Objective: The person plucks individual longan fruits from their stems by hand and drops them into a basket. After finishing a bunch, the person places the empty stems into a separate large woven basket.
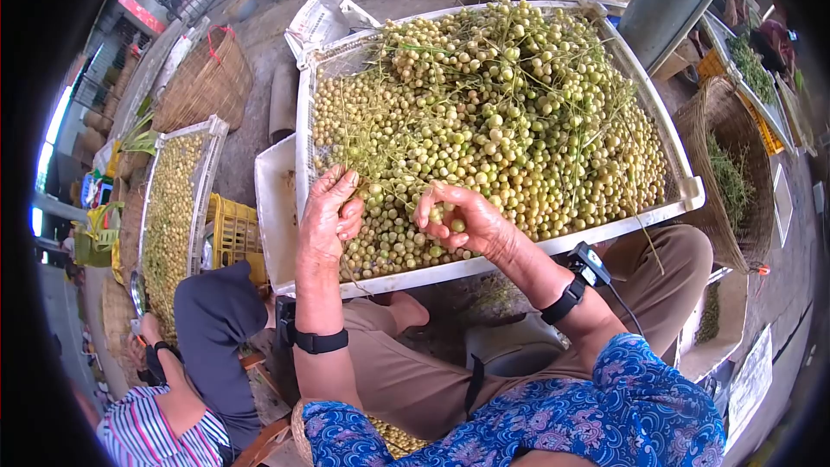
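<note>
A white-rimmed mesh tray (497, 252) rests before me, heaped with small round yellow-green fruits (536, 125). Thin green stems run through the heap, thickest towards the far side. At the tray's near left, my left hand (330, 212) is closed, thumb and fingers pinching a thin fruit stem (370, 175). My right hand (462, 218) is to the right of it, above the fruits, with its fingers curled around a few loose green fruits (456, 225). Both hands are over the tray's near half, a short distance apart.
On the left stand another fruit-filled tray (210, 151), a yellow crate (233, 229) and a tall wicker basket (203, 82). A co-worker's arm (173, 372) is at lower left. A metal post (679, 4) rises behind the tray's right corner, near a wicker basket (722, 173) of green stems.
</note>
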### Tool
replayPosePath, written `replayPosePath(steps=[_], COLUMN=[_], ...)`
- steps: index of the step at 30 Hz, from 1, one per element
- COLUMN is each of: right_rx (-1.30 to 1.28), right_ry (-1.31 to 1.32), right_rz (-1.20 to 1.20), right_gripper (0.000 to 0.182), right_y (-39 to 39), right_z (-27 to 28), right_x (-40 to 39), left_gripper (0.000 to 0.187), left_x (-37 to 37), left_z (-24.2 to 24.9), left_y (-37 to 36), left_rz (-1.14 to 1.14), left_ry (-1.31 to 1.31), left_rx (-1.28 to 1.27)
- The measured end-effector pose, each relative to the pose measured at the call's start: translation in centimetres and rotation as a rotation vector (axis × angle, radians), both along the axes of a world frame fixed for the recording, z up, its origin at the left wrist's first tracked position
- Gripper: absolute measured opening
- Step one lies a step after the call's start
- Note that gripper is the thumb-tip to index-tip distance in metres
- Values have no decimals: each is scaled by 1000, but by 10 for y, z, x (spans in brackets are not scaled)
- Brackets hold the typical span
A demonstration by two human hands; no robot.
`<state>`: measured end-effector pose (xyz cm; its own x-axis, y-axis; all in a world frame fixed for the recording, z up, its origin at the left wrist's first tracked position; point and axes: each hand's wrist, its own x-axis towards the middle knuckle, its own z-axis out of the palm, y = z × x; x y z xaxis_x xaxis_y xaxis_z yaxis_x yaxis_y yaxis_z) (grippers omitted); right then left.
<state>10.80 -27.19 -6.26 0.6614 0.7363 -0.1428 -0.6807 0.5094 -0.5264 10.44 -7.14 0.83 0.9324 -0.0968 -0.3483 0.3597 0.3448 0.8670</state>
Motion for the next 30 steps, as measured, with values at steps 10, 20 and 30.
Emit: replayPosePath(steps=[10,20,30], right_rx=[102,424,-170], right_ry=[96,44,-22], right_rz=[-17,93,52], right_gripper=[31,32,27], right_y=[14,-5,9], right_z=[9,-6,9], right_x=[5,8,-17], left_gripper=[9,9,15], left_x=[1,5,5], left_z=[-8,-8,-11], left_y=[-4,4,-15], left_rz=[-54,19,88], left_ry=[55,63,-57], left_rx=[46,43,282])
